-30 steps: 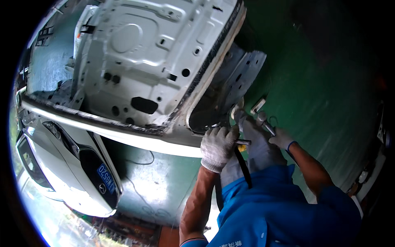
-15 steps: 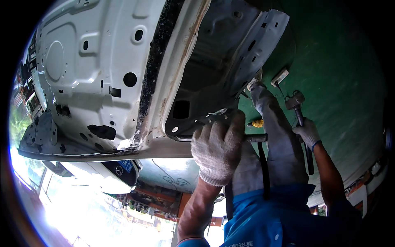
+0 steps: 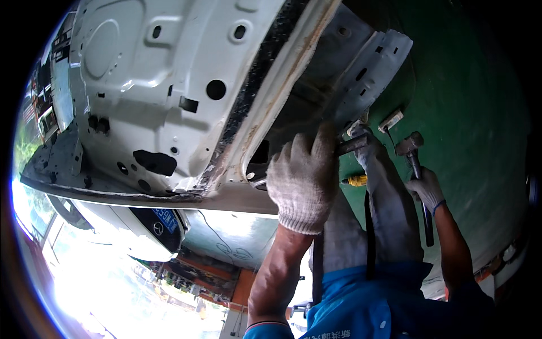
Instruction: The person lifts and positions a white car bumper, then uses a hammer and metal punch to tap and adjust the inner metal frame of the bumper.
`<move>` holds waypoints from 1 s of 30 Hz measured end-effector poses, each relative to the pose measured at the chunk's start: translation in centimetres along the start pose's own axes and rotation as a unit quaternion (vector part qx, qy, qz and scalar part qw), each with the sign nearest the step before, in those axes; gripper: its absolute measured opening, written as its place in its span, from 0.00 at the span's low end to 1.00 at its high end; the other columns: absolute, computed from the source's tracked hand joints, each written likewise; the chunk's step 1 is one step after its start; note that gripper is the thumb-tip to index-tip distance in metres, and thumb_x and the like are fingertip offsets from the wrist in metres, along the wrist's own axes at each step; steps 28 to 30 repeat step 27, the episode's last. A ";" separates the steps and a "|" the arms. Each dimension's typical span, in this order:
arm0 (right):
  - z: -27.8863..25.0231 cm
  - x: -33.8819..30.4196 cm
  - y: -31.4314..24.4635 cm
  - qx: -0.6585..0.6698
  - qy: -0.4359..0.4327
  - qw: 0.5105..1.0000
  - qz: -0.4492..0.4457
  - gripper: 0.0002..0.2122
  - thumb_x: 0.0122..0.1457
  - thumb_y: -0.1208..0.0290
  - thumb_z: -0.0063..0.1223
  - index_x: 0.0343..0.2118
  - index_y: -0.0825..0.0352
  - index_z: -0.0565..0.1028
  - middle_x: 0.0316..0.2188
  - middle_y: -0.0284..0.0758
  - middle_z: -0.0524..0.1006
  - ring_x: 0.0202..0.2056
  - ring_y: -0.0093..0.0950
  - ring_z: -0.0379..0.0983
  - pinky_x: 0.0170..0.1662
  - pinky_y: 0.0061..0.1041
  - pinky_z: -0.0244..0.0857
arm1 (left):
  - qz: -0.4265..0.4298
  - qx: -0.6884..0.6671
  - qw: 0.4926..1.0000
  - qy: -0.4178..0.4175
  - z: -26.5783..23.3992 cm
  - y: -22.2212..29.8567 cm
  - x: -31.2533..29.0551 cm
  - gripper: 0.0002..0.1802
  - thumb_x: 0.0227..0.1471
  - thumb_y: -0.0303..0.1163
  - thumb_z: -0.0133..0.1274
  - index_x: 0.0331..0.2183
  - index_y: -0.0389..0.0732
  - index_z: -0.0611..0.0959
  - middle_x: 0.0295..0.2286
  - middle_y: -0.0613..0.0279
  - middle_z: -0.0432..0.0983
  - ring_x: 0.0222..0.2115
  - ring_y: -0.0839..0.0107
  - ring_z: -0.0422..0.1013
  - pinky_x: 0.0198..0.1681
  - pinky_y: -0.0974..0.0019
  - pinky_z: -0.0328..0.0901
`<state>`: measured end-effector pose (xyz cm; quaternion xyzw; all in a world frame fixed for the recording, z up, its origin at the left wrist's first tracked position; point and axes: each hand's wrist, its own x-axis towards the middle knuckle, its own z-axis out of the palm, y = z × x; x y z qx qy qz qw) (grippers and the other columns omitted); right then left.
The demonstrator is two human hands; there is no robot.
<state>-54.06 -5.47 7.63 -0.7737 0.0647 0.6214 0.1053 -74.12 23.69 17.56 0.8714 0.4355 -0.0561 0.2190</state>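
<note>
My left hand [image 3: 305, 178], in a knitted work glove, is closed around a metal bar [image 3: 353, 145] whose blunt end sticks out to the right. The bar's other end is mostly hidden by the hand and the panel edge. Beside it is a large, bare, pale vehicle body panel [image 3: 186, 118] with holes and a rusty folded edge [image 3: 291, 73]. My right hand [image 3: 427, 189], also gloved, grips a hammer [image 3: 414, 158] partway along its dark handle. The hammer's head is up and apart from the bar.
My legs [image 3: 389, 198] stand on the green floor [image 3: 451, 113]. A yellow tool [image 3: 357, 180] with a dark tip lies by them, and a pale block [image 3: 390, 120] with a cord lies farther off. A white car [image 3: 121, 231] stands beyond the panel at the left.
The bar's free end has tilted upward in my left hand. The hammer has shifted slightly down and right with my right hand. The panel sits farther right in view.
</note>
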 end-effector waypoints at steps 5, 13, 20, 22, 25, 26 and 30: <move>-0.6 -3.9 -4.6 0.070 -0.050 0.994 -0.062 0.10 0.49 0.76 0.62 0.32 0.64 0.71 0.20 0.31 0.74 0.17 0.21 0.71 0.19 0.22 0.63 | 0.013 0.022 0.999 0.047 0.7 -0.9 1.2 0.14 0.52 0.33 0.57 0.42 0.47 0.81 0.26 0.59 0.73 0.24 0.58 0.76 0.24 0.52 0.70; -1.4 -12.2 -15.1 0.093 -0.052 0.957 -0.269 0.16 0.57 0.75 0.62 0.45 0.66 0.70 0.31 0.28 0.71 0.20 0.15 0.68 0.21 0.19 0.65 | 0.001 0.025 1.000 0.017 0.3 -1.4 1.6 0.19 0.53 0.32 0.55 0.48 0.45 0.78 0.30 0.56 0.77 0.27 0.56 0.79 0.25 0.52 0.74; -2.8 -10.5 -17.7 0.055 -0.101 0.952 -0.284 0.13 0.57 0.77 0.60 0.44 0.67 0.71 0.22 0.26 0.69 0.17 0.15 0.67 0.20 0.18 0.63 | -0.019 0.058 0.997 -0.036 0.8 -0.9 2.3 0.13 0.54 0.34 0.57 0.43 0.44 0.79 0.30 0.56 0.77 0.28 0.55 0.80 0.26 0.52 0.75; -2.2 -9.3 -17.9 0.081 -0.125 0.961 -0.235 0.13 0.57 0.78 0.60 0.44 0.67 0.71 0.21 0.27 0.69 0.17 0.15 0.67 0.19 0.19 0.62 | -0.031 0.066 0.996 -0.053 1.4 -1.0 2.5 0.14 0.54 0.35 0.58 0.43 0.45 0.80 0.30 0.55 0.78 0.28 0.56 0.80 0.26 0.52 0.75; -1.8 -6.5 -18.6 0.129 -0.189 0.957 -0.176 0.14 0.58 0.76 0.60 0.45 0.68 0.71 0.21 0.28 0.70 0.16 0.15 0.66 0.18 0.20 0.63 | -0.047 0.015 0.997 -0.067 0.9 0.1 1.5 0.18 0.57 0.36 0.58 0.49 0.48 0.80 0.38 0.51 0.81 0.30 0.52 0.81 0.29 0.52 0.75; -1.6 -5.4 -18.7 0.132 -0.209 0.958 -0.148 0.16 0.57 0.74 0.62 0.46 0.68 0.71 0.21 0.29 0.71 0.16 0.17 0.67 0.18 0.20 0.63 | -0.046 -0.021 0.996 -0.067 0.6 0.8 0.4 0.18 0.58 0.36 0.56 0.51 0.49 0.80 0.42 0.49 0.82 0.31 0.49 0.81 0.30 0.51 0.75; -1.2 -3.9 -18.7 0.135 -0.230 0.956 -0.119 0.18 0.56 0.72 0.63 0.47 0.69 0.70 0.22 0.30 0.72 0.15 0.19 0.68 0.18 0.21 0.64 | -0.043 -0.021 0.996 -0.074 1.0 1.1 0.8 0.18 0.58 0.36 0.56 0.51 0.49 0.80 0.42 0.49 0.82 0.31 0.49 0.81 0.30 0.51 0.75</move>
